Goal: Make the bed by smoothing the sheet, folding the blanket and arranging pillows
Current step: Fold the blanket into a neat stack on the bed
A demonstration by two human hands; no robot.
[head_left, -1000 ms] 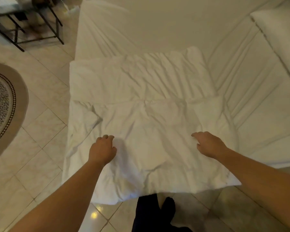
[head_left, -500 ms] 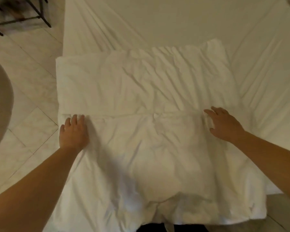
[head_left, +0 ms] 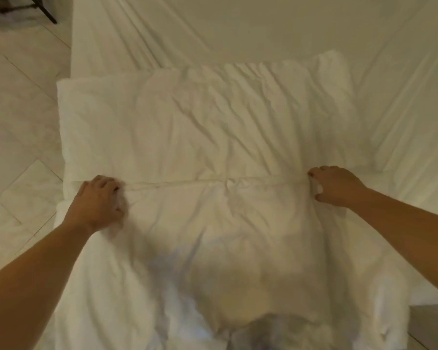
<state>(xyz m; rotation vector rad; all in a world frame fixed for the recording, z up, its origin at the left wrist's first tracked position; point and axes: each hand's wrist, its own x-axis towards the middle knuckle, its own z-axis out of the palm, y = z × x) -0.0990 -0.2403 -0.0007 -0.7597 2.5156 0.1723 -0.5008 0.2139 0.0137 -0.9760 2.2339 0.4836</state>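
While gripped — blanket fold (head_left: 213,182) between hands (head_left: 96,200) (head_left: 336,186).

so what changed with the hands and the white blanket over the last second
Both hands slid forward and apart across the rumpled white folded blanket, from its near layer to that layer's far edge. They lay flat there half a second ago; now the left hand and right hand have curled and grip that edge at its two ends. The blanket stays folded on the creased white sheet.
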